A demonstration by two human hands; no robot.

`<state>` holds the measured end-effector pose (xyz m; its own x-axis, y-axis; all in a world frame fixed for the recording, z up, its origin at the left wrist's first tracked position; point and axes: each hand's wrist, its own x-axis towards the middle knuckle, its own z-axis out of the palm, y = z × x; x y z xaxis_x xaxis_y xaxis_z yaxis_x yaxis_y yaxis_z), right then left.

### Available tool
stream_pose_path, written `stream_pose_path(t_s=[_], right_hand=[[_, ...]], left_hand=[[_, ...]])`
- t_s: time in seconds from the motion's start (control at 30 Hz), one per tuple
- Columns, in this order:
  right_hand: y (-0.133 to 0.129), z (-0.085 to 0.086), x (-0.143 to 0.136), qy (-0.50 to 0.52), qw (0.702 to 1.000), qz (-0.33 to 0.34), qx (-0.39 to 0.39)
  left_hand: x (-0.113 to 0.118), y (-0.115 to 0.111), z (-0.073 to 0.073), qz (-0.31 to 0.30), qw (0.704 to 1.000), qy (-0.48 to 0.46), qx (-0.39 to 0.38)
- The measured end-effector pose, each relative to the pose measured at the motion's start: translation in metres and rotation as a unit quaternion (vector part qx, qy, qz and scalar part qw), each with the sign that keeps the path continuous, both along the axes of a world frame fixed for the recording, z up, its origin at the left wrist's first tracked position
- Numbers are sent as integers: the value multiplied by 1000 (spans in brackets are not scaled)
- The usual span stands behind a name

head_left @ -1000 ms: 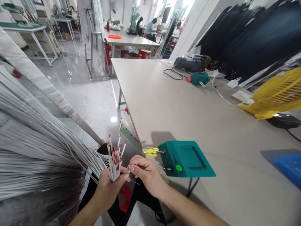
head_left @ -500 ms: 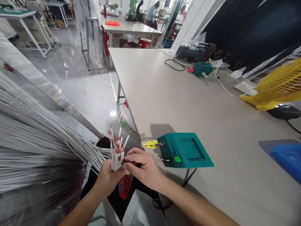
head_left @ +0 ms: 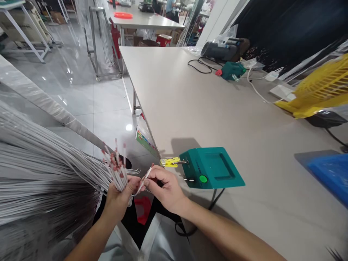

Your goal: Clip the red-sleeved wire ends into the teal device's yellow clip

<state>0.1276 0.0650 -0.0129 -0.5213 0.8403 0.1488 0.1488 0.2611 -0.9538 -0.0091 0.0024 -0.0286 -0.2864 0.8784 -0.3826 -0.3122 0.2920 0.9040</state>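
My left hand (head_left: 119, 195) is closed round a bundle of white cables (head_left: 117, 174) whose upright ends are reddish-brown. Between the thumb and fingers of my right hand (head_left: 164, 186) is a single white cable (head_left: 146, 176), its brown tip pointing up and to the right. The two hands are close together over my lap, left of the table edge. Just right of my right hand, a teal device (head_left: 212, 168) with a green button (head_left: 203, 178) sits on the table, and a yellow clip (head_left: 170, 162) juts from its left side.
A thick mass of grey-white cables (head_left: 49, 163) hangs at left beside a plastic-wrapped bar (head_left: 54, 101). On the table (head_left: 174, 98) are a green tool (head_left: 232, 70), a yellow fan (head_left: 320, 87) and a blue tray (head_left: 330, 174). A red stool (head_left: 143, 210) is below my hands.
My right hand has drawn one cable out from the bundle to the right. My left hand with the bundle has shifted left, and the view has tilted slightly down.
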Motion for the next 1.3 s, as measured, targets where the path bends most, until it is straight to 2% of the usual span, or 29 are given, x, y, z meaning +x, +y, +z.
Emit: stream_pose_path(t_s=[0.07, 0.1, 0.2, 0.3, 0.5, 0.7, 0.83, 1.0, 1.2, 1.3], right_hand=[[-1, 0, 1, 0, 1000, 29, 11], [-1, -1, 1, -4, 999, 48, 14], [-3, -1, 1, -23, 995, 89, 33], [-3, -2, 1, -44, 994, 93, 46], [2, 3, 3, -39, 998, -23, 40], [2, 5, 3, -10, 999, -29, 34], [3, 3, 4, -7, 999, -5, 46], [4, 3, 6, -4, 998, 17, 55], [6, 11, 10, -23, 996, -1, 84], [11, 18, 15, -36, 991, 70, 106]], left_hand=[[-1, 1, -2, 68, 998, -4, 6], [-2, 1, -1, 81, 997, 9, 15], [1, 0, 5, 31, 995, 83, 47], [5, 0, 10, -9, 992, 111, 56], [5, 1, 12, 19, 994, 109, -4], [10, 3, 22, -22, 993, 110, -22], [10, 0, 18, -24, 995, 99, -10], [3, -6, 10, -58, 995, 78, -3], [0, -6, 14, -76, 991, 106, 0], [-2, -5, 18, -116, 984, 134, 11]])
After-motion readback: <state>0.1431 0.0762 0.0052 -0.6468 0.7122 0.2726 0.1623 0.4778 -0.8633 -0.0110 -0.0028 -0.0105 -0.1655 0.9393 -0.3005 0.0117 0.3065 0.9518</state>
